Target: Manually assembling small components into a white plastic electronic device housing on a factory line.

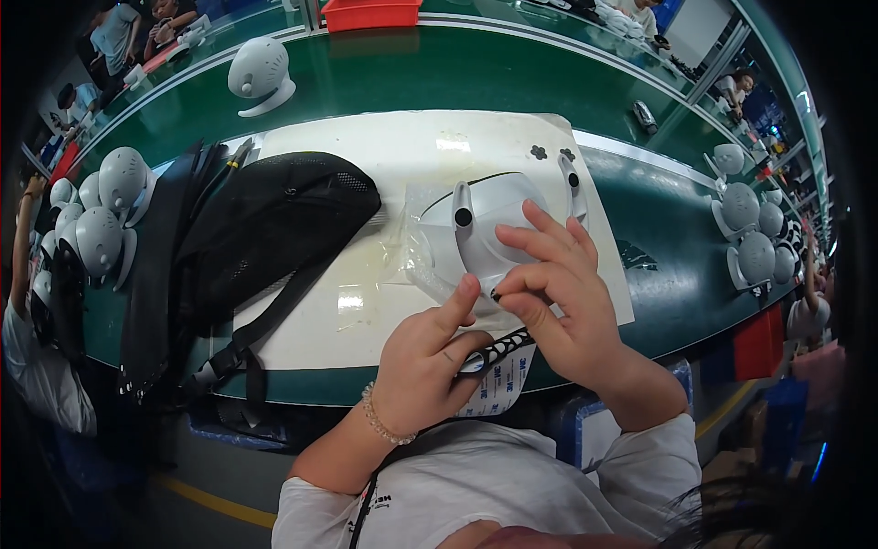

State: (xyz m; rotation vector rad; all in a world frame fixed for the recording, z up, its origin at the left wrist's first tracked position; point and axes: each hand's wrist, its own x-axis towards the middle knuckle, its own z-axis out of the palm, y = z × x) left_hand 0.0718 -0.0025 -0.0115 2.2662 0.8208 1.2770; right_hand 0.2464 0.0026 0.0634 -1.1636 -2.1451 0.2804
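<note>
Straight ahead lies a white plastic part (pixel 498 206) with two upright posts whose round ends show black, partly over clear plastic film (pixel 422 252). My left hand (pixel 425 352) is closed round a sticker sheet (pixel 503 384) with a printed white backing and a black, hole-punched strip; its index finger points up. Close by, my right hand (pixel 562 293) pinches a small black piece (pixel 496 295) between thumb and index finger, the other fingers spread. The piece is too small to make out well. Both hands are just on the near side of the white part.
A white board (pixel 384 137) covers part of the green table (pixel 402 69). To the left lie a black mesh bag (pixel 274 201) with straps and pliers (pixel 240 154). Rounded white devices (pixel 99 240) cluster at both sides; one (pixel 259 73) stands beyond the board. A red bin (pixel 370 13) is at the back.
</note>
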